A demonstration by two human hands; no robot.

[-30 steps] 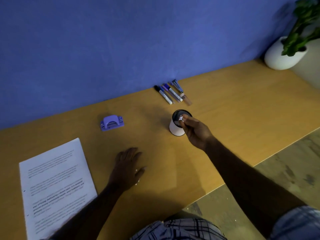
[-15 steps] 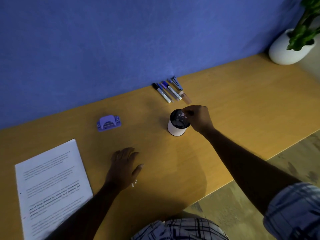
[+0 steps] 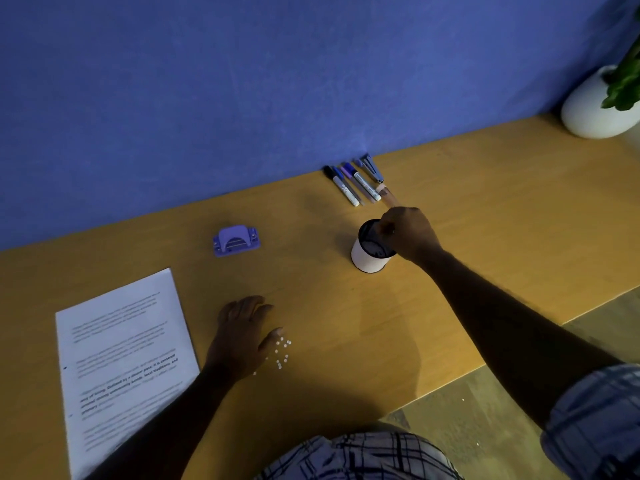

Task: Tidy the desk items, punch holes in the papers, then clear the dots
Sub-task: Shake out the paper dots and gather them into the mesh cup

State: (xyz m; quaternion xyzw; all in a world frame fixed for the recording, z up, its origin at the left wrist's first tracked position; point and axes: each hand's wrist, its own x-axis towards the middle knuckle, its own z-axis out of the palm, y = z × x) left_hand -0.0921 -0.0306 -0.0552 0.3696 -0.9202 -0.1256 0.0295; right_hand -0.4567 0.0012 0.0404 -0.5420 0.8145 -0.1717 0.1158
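Right hand (image 3: pixel 410 233) pinched closed over white cup (image 3: pixel 369 252), contents unclear; left hand (image 3: pixel 242 336) spread flat on bench (image 3: pixel 485 220) beside paper dots (image 3: pixel 282 351).

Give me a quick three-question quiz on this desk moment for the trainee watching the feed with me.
1. True or false: the hole punch stands on the stack of papers.
2. Which hand is over the white cup? A) left B) right C) neither
3. Fill in: the loose paper dots lie on the desk beside the ____ hand.

Key
1. False. It sits on bare desk, apart from the papers.
2. B. The right hand is bunched at the cup's rim; what it pinches cannot be seen.
3. Left. The left hand rests flat, dots by its thumb.
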